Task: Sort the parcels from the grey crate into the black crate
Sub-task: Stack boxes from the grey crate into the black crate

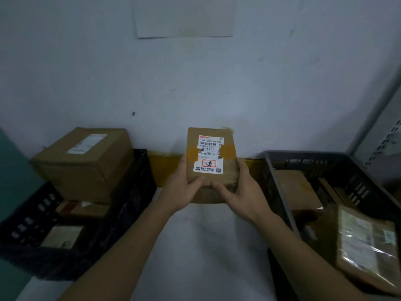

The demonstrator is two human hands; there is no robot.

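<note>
I hold a small brown cardboard parcel [210,155] with a white shipping label upright in front of me, between the two crates. My left hand [183,187] grips its lower left edge and my right hand [236,187] its lower right edge. The black crate [132,192] stands at the left with a large brown box [86,161] on top of other parcels. At the right stands the grey crate [280,183], which holds several brown parcels, one wrapped in clear plastic [366,246] near me.
A pale wall rises straight ahead, with a sheet of paper [184,16] stuck high on it. A yellow-taped cardboard piece [165,168] lies between the crates at the wall. The white surface [208,246] runs between the crates. A teal panel is at far left.
</note>
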